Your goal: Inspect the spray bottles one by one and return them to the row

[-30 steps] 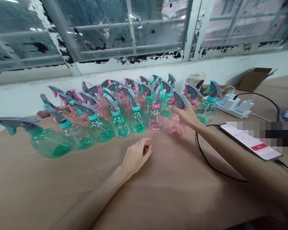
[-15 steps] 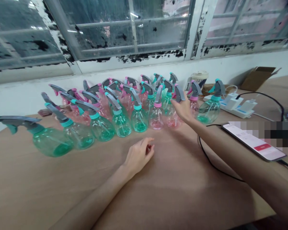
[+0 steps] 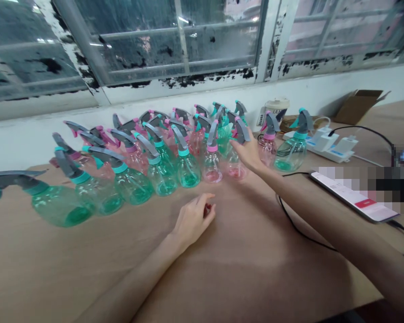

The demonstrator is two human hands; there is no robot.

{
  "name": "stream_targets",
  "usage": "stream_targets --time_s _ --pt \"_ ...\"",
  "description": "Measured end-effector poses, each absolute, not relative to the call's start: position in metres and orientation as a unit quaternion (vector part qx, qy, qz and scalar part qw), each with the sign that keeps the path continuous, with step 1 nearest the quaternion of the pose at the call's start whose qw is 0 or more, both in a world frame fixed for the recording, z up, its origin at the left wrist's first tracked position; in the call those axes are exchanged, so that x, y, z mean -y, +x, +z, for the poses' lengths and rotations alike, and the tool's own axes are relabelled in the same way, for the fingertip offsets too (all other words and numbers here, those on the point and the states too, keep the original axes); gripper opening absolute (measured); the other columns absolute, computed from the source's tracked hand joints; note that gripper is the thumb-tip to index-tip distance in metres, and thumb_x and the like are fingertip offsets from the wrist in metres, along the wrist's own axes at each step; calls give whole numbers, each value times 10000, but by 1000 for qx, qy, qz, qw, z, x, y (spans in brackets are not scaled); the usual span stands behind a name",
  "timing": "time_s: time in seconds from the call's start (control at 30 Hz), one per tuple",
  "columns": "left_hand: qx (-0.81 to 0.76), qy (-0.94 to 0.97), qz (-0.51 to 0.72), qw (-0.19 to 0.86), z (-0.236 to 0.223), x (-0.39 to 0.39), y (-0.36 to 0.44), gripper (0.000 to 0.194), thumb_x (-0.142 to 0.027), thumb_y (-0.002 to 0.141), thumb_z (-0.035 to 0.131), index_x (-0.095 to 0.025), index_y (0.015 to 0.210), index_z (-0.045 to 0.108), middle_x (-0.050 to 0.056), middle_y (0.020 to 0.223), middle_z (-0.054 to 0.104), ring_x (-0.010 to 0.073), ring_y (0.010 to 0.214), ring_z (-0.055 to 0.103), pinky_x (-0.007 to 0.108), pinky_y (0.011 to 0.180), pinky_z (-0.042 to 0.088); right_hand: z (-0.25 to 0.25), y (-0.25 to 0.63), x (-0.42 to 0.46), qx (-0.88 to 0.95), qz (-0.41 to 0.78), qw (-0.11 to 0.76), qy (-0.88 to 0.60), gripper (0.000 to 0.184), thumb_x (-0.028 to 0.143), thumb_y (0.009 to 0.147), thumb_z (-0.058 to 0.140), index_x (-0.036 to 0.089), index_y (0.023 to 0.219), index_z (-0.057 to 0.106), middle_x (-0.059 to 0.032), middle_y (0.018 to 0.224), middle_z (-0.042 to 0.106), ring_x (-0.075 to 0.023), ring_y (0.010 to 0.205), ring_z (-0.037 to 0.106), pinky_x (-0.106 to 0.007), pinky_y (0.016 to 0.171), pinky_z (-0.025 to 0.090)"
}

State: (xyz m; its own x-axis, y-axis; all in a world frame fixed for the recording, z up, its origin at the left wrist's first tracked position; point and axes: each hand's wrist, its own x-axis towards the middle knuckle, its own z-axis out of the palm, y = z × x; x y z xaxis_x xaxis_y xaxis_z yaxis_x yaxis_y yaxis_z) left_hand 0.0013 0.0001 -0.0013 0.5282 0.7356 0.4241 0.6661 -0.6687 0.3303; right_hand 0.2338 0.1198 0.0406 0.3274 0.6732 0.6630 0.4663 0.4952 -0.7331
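Note:
My right hand (image 3: 251, 150) is wrapped round the neck of a pink spray bottle (image 3: 236, 169) with a grey trigger head. The bottle stands upright on the table, partly hidden by my fingers. To its left is another pink-collared spray bottle (image 3: 212, 166). Beyond that, a row of green spray bottles (image 3: 189, 168) runs leftward, the leftmost one (image 3: 62, 204) looking tilted. On the other side of my right hand stand a pink spray bottle (image 3: 267, 146) and a green one (image 3: 291, 152). My left hand (image 3: 193, 220) rests on the table in front of the row, loosely curled, with thumb and forefinger apart and nothing visible inside.
More pink and green spray bottles crowd behind the front row, towards the white wall. A paper cup (image 3: 276, 107), a white power strip (image 3: 333, 150) with plugs and a cardboard box (image 3: 360, 110) are at the back right. A phone (image 3: 343, 188) and black cable (image 3: 294, 229) lie nearer.
My right hand has shifted a little left with the pink spray bottle. Front-row bottles to its left now sit farther left. My left hand has stayed put, and the view has shifted slightly.

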Motion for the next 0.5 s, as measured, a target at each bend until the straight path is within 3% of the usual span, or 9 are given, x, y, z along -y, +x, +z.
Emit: stream_targets --time_s 0.27,0.5 --pt "-390 876 275 65 0 1 1 193 -184 903 523 -194 1092 556 -6 782 686 162 670 665 270 641 520 41 253 -84 630 95 605 -478 381 332 753 662 264 1120 585 -39 983 704 -264 867 655 -527 908 489" --pt "-375 888 260 56 1 2 2 90 -199 909 515 -203 957 591 3 798 682 157 687 661 261 659 522 50 240 -40 649 219 586 -433 469 415 774 681 285 1217 596 -33 1019 719 -265 987 662 -484 947 482"
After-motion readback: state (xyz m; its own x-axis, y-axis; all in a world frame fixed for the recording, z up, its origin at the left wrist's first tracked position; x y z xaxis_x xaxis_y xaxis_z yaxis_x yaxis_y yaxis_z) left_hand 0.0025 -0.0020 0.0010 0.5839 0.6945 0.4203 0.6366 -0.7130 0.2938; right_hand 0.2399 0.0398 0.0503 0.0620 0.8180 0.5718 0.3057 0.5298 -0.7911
